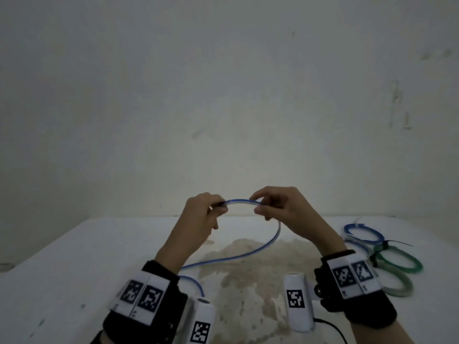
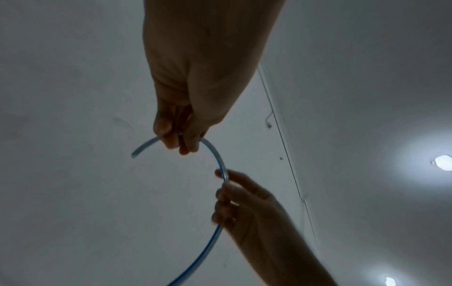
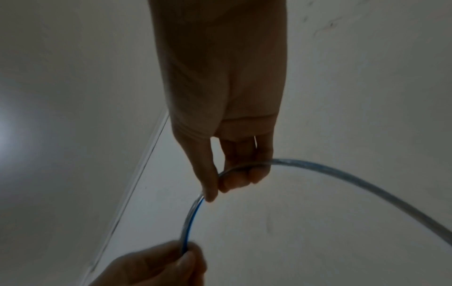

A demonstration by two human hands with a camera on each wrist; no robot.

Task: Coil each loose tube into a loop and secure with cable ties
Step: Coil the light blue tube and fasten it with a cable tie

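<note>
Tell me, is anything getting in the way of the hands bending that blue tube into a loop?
Nothing visible does. The left hand and right hand both pinch the blue tube in the air above the table. The finished coils lie off to the right, apart from the tube's trailing length.

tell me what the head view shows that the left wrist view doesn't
Only the head view shows the table, the finished blue coil and green coils at its right, and the tube's tail trailing across the table. Only the left wrist view shows the tube's short free end beyond the left hand and ceiling lights. Both show the right hand and left hand pinching the blue tube.
</note>
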